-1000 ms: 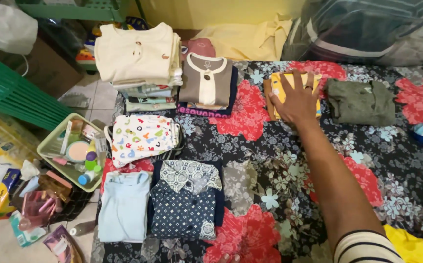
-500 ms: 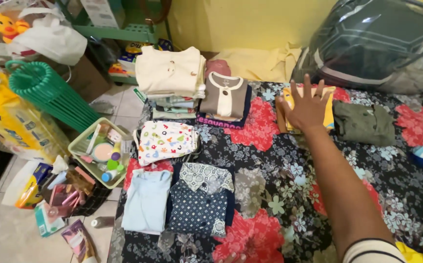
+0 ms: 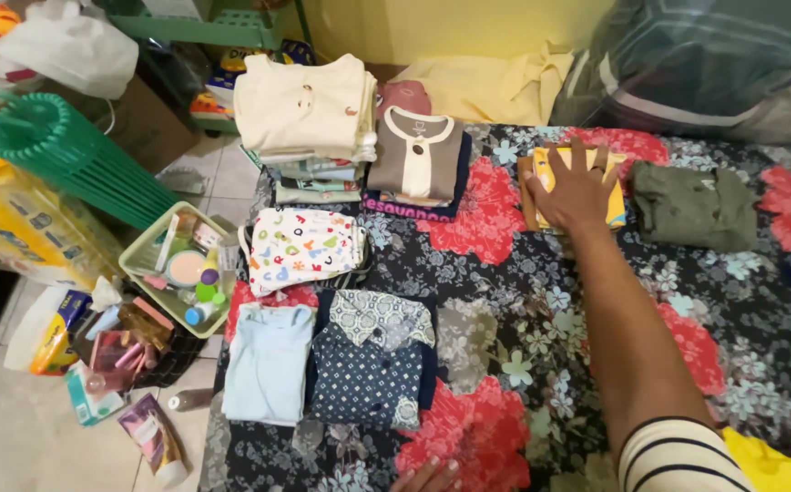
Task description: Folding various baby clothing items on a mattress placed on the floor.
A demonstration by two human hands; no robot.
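My right hand (image 3: pixel 574 189) lies flat, fingers spread, on a folded yellow and brown garment (image 3: pixel 616 202) at the far side of the flowered bedsheet (image 3: pixel 505 301). A folded olive-green garment (image 3: pixel 694 205) sits just right of it. Only the fingertips of my left hand (image 3: pixel 427 476) show at the bottom edge, resting on the sheet and holding nothing. Folded clothes fill the left: a cream stack (image 3: pixel 304 114), a brown and cream top (image 3: pixel 418 155), a letter-print piece (image 3: pixel 300 246), a light blue piece (image 3: pixel 268 363) and a navy patterned shirt (image 3: pixel 370 360).
A green tray of toiletries (image 3: pixel 181 273) stands on the tiled floor left of the bed, with green hangers (image 3: pixel 58 159), packets and tubes around it. A large clear plastic bag (image 3: pixel 714 64) lies at the back right. Yellow cloth (image 3: pixel 773 460) shows at the bottom right.
The view has shifted slightly. My right hand stays pressed on the yellow and brown garment. My left fingertips show more at the bottom edge.
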